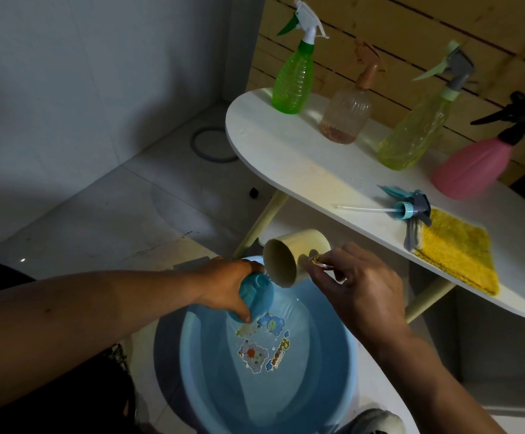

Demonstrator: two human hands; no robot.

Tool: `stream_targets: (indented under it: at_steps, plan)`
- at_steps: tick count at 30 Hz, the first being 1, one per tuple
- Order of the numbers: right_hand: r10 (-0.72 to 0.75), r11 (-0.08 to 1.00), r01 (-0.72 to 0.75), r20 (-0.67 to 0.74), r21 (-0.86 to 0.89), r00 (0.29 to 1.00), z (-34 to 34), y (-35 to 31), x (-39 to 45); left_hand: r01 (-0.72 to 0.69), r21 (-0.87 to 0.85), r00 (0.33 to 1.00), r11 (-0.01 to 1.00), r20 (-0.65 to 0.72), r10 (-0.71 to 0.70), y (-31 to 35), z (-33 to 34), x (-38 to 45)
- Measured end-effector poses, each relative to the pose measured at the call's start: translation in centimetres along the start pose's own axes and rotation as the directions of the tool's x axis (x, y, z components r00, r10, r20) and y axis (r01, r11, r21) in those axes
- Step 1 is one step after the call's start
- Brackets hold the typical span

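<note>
Gripping entry, left: left hand (pixel 223 283), fingers curled round a bottle (pixel 256 297). The bottle is smooth matte blue plastic with a rounded body, held tilted above the near left side of the basin.

Basin (pixel 211 371): round, pale blue glossy plastic, standing on the tiled floor below both hands. Cartoon stickers (pixel 264 346) on its bottom show through shallow water.

Cup (pixel 289 258): cream plastic, cylindrical, tipped on its side, its open mouth turned down-left at the bottle's top. Whether rim and bottle touch cannot be told.

Right hand (pixel 358 283): fingers closed on the cup's handle, at the cup's right.

Table (pixel 302 164): oval white top on cream legs, behind the basin. Standing on it in a row:
- spray bottle (pixel 292 79), ribbed clear green plastic, white head;
- fluted bottle (pixel 345 114), pinkish and see-through, tan pump, a little liquid at the bottom;
- yellow-green bottle (pixel 411 136), textured and translucent, grey head;
- pink bottle (pixel 471 164), opaque and bulbous, black head.

Lying nearer the front edge: a loose spray head (pixel 411 206), teal and grey with a thin clear tube, just beside a cloth (pixel 458 255), yellow, shaggy and rectangular.
</note>
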State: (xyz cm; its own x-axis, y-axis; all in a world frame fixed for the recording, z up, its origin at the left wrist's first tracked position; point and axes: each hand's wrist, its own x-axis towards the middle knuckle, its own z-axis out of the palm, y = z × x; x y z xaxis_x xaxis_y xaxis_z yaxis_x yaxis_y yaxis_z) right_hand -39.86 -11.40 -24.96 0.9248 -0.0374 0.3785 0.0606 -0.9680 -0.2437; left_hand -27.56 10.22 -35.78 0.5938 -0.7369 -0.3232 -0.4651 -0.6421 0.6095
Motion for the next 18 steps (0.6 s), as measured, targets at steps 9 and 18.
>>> stream_targets:
  at_steps: [9,18]
  plan:
    - [-0.087,0.995,0.086,-0.023,-0.044,0.996,-0.21,-0.41,-0.11,-0.011,0.038,1.000,0.999,0.002,0.011,0.12,-0.19,-0.14]
    - [-0.176,0.979,0.171,-0.043,-0.111,0.983,-0.12,-0.34,-0.27,0.002,0.051,1.000,0.999,0.008,-0.002,0.46,-0.42,-0.35]
